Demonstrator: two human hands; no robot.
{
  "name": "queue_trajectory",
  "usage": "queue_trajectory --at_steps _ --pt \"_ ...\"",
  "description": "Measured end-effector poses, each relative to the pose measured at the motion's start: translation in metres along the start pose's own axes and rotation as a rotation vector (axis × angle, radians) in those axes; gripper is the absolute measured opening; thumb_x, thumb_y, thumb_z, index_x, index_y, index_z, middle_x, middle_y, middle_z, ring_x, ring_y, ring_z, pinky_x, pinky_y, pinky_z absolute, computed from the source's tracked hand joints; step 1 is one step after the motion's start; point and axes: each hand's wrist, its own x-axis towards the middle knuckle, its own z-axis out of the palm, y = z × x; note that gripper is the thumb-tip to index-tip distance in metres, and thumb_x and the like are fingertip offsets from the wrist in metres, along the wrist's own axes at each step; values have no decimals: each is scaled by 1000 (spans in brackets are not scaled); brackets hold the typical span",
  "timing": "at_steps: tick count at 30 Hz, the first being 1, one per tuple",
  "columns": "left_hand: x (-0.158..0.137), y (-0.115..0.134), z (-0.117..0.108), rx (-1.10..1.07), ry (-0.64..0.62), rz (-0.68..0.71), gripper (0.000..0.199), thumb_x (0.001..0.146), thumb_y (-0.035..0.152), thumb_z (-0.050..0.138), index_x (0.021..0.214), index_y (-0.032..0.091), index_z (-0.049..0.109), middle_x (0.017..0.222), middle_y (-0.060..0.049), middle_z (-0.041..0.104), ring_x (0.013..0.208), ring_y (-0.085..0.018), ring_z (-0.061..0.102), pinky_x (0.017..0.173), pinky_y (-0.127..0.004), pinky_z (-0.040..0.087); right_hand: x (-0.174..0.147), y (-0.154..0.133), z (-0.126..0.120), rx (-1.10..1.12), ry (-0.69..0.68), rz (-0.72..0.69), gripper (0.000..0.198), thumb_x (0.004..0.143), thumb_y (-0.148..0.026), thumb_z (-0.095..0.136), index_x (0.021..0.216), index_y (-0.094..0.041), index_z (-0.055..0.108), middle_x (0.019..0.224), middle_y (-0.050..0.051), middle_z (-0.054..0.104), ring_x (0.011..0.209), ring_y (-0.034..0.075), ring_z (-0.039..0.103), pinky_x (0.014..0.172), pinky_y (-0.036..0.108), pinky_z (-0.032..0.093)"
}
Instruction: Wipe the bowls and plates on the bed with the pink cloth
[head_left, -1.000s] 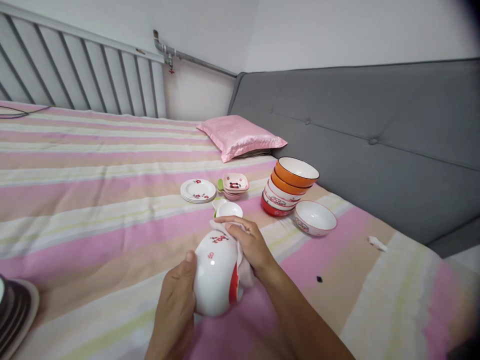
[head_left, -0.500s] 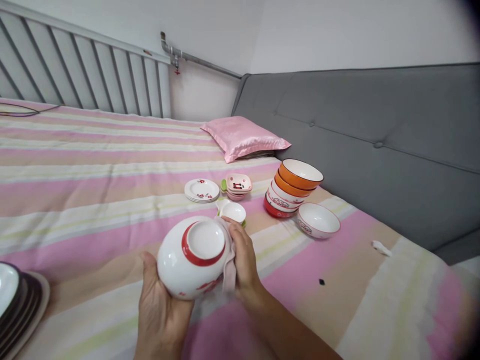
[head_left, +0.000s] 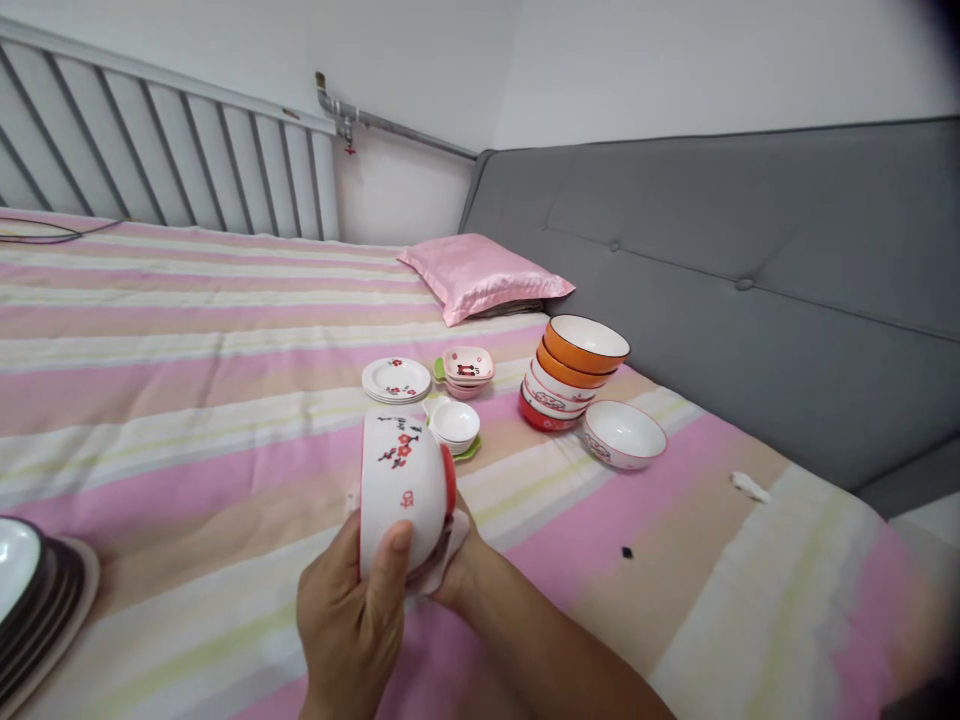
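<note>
Turned since half a second ago, the white bowl [head_left: 401,490] now shows its flowered side instead of its base, with its red foot pointing right and its rim toward the left. It is held in the air above the striped sheet [head_left: 187,470], in front of the small dishes. The left hand [head_left: 351,615] pinches the bowl near its rim, thumb lying along the outer wall; its other fingertips are out of sight. The right hand [head_left: 461,565] is at the foot end, a pale pink cloth [head_left: 444,560] between it and the bowl; its fingers are hidden, so whether they are spread or curled I cannot tell. Beyond lie flowered plates [head_left: 396,381], pink dishes [head_left: 469,369] and white dishes [head_left: 456,424]. Farther right, a leaning bowl stack [head_left: 574,372] stands just beside a single red-rimmed bowl [head_left: 626,437]. Dark-edged plates [head_left: 64,600] sit at the lower left.
</note>
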Motion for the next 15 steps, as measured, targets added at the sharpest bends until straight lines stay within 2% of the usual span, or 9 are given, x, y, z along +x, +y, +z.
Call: queue_trajectory --at_steps 3,5,7,10,13,15 --pt "4 2 -2 195 23 110 36 80 48 51 57 20 53 46 3 45 44 -11 40 48 -22 30 1 -2 1 179 -122 287 52 75 -65 42 71 -18 62 54 4 59 56 21 56 53 35 47" --pt "8 -1 -4 286 3 193 35 83 45 47 59 20 51 46 4 41 43 -10 38 48 -21 29 4 -4 -1 162 -53 292 41 76 -56 44 68 -18 60 51 2 55 54 19 54 53 31 46" --pt "12 -5 -5 345 -38 288 35 85 42 46 58 20 46 45 5 35 42 -8 33 46 -21 26 8 -9 -8 -16 119 153 36 77 -50 44 67 -18 58 50 0 52 50 17 50 51 29 44" --pt "15 -10 -3 402 -112 416 39 85 41 47 54 20 34 45 7 24 40 -7 24 45 -21 23 6 -16 -26 -332 395 -165 29 76 -43 45 71 -18 59 59 0 57 57 16 52 57 28 45" --pt "14 -10 3 472 -188 474 43 86 43 44 53 20 30 45 7 22 41 -7 23 45 -22 21 -11 -18 -48 -457 513 -335 22 74 -38 51 80 -21 63 79 0 65 80 17 55 75 27 43" --pt "11 -8 7 548 -231 519 44 87 45 41 53 20 32 44 6 25 41 -8 25 46 -22 19 -30 -16 -63 -566 561 -422 21 75 -38 53 82 -22 64 84 1 66 84 18 56 80 27 41"
